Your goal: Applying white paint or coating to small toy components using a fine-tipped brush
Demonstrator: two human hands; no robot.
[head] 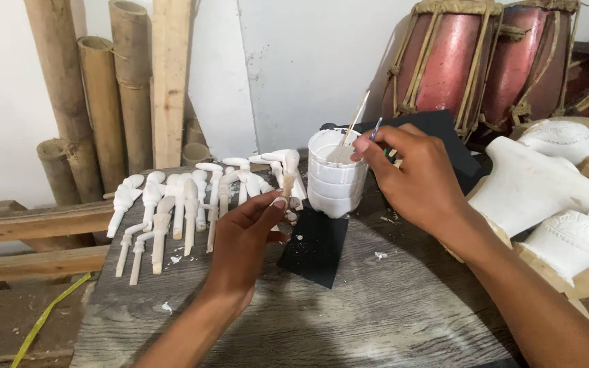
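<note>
My left hand [243, 238] pinches a small carved wooden piece [288, 182] upright above the grey wooden table [376, 313]. My right hand [414, 178] holds a thin blue-handled brush [375, 129], its tip dipped into a white plastic cup [335, 178] of white paint. A thin wooden stick [356, 121] leans inside the cup. The cup stands at the far edge of a black sheet [315, 249] speckled with white drips.
Several white-coated carved wooden pieces [172, 204] lie in rows left of the cup. White carved figures [547, 187] rest at the right. Red drums [455, 61] stand behind, bamboo poles [103, 88] and planks at back left. A black board [451, 140] lies behind my right hand.
</note>
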